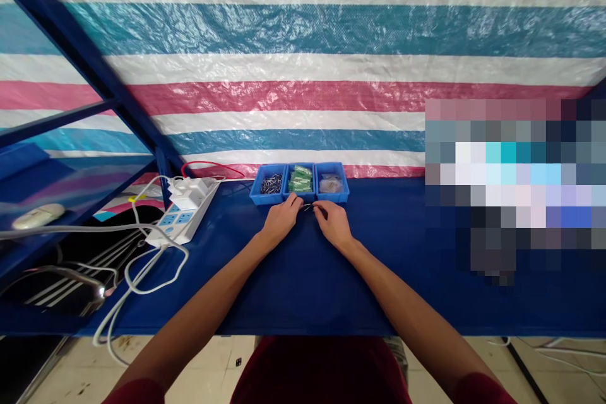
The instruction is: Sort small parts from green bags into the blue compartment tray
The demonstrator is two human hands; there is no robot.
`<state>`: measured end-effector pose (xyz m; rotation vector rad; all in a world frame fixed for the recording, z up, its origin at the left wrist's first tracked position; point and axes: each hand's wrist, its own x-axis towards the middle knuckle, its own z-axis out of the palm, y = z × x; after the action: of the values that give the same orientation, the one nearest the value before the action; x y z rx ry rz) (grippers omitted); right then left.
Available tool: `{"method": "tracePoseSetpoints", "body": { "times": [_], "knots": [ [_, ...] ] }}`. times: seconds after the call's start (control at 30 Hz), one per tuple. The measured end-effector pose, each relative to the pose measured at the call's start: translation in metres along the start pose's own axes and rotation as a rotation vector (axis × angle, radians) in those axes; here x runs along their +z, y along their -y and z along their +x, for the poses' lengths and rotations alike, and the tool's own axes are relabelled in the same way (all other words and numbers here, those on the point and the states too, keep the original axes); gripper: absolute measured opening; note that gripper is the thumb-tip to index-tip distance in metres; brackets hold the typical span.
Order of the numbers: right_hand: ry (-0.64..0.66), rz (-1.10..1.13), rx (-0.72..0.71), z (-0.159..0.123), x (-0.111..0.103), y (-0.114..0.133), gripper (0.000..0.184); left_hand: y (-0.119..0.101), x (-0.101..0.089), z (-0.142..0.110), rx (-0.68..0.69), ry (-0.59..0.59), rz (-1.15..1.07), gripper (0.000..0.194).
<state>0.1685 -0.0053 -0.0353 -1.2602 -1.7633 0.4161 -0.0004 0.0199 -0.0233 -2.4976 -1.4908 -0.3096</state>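
My left hand (282, 217) and my right hand (334, 222) meet just in front of three small blue bins, fingertips a short gap apart. Between them lies a small thin dark piece (308, 206), too small to name; the fingers of both hands are pinched at its ends. The left bin (258, 199) holds many small dark and shiny metal pieces (271, 184). In the middle bin (301, 195) are green-and-clear packets (300, 178). Clear plastic bags or pieces (330, 184) fill part of the right bin (345, 189).
A white power strip (182, 218) with white plugs (189, 192) and looped white cables (156, 290) sits left on the blue table (303, 284). A mouse (38, 216) lies farther left beside a blue metal frame (137, 120). Striped plastic sheeting (303, 98) hangs behind. The right side is pixelated.
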Motion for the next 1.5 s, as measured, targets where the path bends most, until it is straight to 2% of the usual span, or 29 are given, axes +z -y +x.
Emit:
{"method": "tracePoseSetpoints", "body": {
  "times": [0.1,0.3,0.4,0.57,0.67,0.8,0.9,1.0,1.23,1.5],
  "knots": [
    [-0.026,0.012,0.037,0.000,0.000,0.000,0.027,0.000,0.001,-0.002,0.027,-0.048,-0.076,0.029],
    [0.009,0.000,-0.010,0.000,-0.001,0.000,0.021,0.003,0.003,-0.006,0.106,-0.170,-0.310,0.029],
    [0.026,0.009,-0.003,0.000,-0.001,0.000,0.019,0.004,0.001,-0.006,0.096,-0.223,-0.461,0.030],
    [0.066,0.031,0.002,0.000,-0.001,0.001,0.017,0.000,-0.004,-0.007,0.013,-0.287,-0.696,0.030],
    [0.066,0.031,0.013,0.001,-0.002,0.003,0.017,-0.004,-0.006,-0.007,-0.103,-0.310,-0.870,0.027],
    [0.073,0.046,0.046,0.001,-0.004,0.006,0.018,-0.006,-0.005,-0.005,-0.272,-0.250,-1.267,0.029],
    [0.079,0.076,0.044,0.001,-0.004,0.006,0.017,-0.006,-0.002,-0.003,-0.299,-0.176,-1.461,0.030],
    [0.080,0.072,0.035,0.001,-0.004,0.006,0.018,-0.007,-0.001,-0.003,-0.294,-0.175,-1.439,0.028],
    [0.026,0.001,0.037,0.000,-0.003,0.003,0.026,-0.009,-0.008,-0.006,-0.188,-0.347,-1.048,0.027],
    [0.021,-0.005,0.026,-0.001,-0.002,0.003,0.029,-0.010,-0.011,-0.008,-0.167,-0.295,-0.966,0.028]
  ]
}}
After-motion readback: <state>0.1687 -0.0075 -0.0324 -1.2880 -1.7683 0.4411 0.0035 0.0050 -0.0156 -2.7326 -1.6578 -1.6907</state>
